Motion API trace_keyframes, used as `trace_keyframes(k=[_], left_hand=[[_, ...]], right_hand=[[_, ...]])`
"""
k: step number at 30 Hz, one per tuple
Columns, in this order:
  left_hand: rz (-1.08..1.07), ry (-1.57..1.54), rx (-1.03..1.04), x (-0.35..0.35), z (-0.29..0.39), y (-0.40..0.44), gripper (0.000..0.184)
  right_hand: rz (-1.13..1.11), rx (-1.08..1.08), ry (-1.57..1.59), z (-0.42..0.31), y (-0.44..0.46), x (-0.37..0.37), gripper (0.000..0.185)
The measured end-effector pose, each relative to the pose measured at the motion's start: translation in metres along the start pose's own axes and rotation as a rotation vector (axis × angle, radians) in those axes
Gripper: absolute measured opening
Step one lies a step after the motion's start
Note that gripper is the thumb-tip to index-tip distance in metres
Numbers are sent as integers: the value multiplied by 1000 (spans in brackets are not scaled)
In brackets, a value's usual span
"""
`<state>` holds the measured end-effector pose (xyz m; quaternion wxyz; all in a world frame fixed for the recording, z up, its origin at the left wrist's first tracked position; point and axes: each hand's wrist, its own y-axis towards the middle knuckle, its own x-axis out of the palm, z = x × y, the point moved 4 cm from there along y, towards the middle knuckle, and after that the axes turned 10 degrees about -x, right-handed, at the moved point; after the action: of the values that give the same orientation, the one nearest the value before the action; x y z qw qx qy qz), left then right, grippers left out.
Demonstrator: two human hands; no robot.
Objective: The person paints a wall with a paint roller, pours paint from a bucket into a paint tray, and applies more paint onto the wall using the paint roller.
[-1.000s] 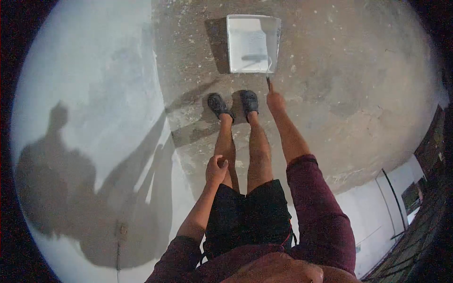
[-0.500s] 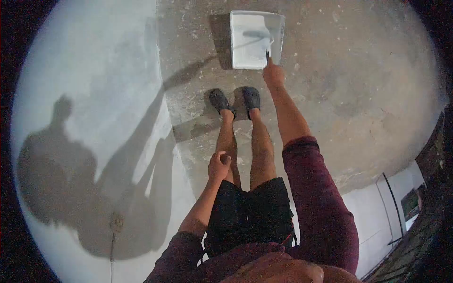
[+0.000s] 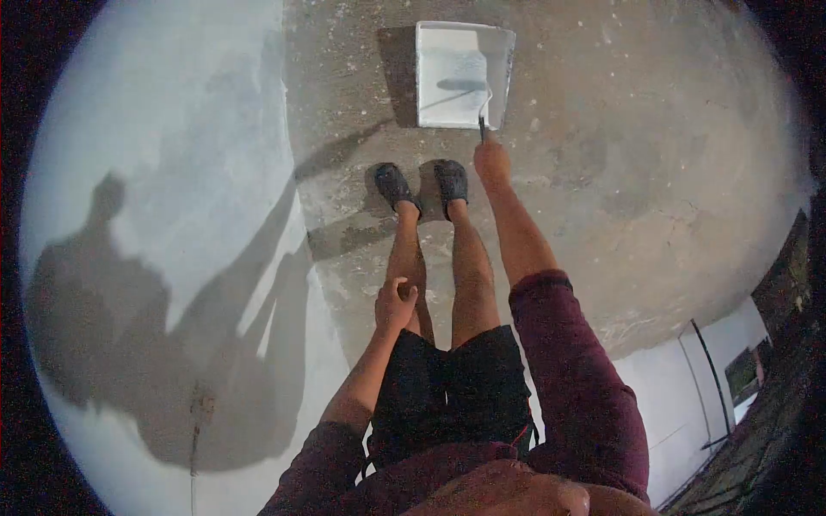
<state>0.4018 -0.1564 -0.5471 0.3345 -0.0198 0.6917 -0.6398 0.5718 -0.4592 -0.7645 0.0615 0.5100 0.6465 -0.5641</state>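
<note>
My right hand [image 3: 492, 163] is closed around the dark handle of a paint roller [image 3: 482, 125], its bent wire frame reaching into a white paint tray [image 3: 419, 77]. White paint covers much of the tray's inside, and the roller's white head is hard to tell apart from it. A grey shadow lies across the paint. Well below, my left hand [image 3: 395, 305] hangs in front of my left shin, fingers loosely curled and the thumb apart from them, with nothing visible in it.
The tray lies on a paint-spotted concrete floor [image 3: 619, 198], just beyond my dark clogs [image 3: 451, 182]. Along the left stands a pale wall [image 3: 198, 103] with my shadow on it. Another white wall [image 3: 680, 404] shows at the lower right.
My right hand has drawn the roller back towards me within the tray. The shadow in the paint has shifted the same way. My left hand stays nearly where it was.
</note>
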Motion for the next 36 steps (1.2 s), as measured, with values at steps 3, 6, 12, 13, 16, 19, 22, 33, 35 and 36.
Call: trace_keyframes(k=[3, 6, 12, 13, 16, 19, 22, 33, 35, 36], left_hand=[[41, 32, 21, -1, -3, -3, 37], [38, 26, 28, -3, 1, -9, 37], [199, 40, 141, -6, -8, -17, 36], [301, 41, 208, -6, -9, -20, 38], [347, -58, 652, -18, -7, -49, 35], [94, -277, 207, -84, 42, -113, 38], [374, -378, 440, -113, 58, -184, 36], [594, -518, 378, -96, -31, -374, 39], [557, -595, 245, -62, -65, -411, 39], [627, -628, 277, -45, -85, -427, 39]], right_hand=[[80, 47, 63, -19, 37, -29, 36], [98, 87, 145, -3, 68, -35, 28], [241, -65, 314, -30, -3, -61, 38], [303, -87, 416, -22, -22, -58, 43], [-83, 10, 948, -47, -119, -116, 42], [-173, 45, 1264, -61, -203, -168, 33], [-375, 15, 1443, -89, -286, -229, 24], [-518, -796, 687, -170, -461, -302, 29], [-506, -852, 585, -174, -483, -269, 23], [-509, -872, 579, -182, -513, -268, 19]])
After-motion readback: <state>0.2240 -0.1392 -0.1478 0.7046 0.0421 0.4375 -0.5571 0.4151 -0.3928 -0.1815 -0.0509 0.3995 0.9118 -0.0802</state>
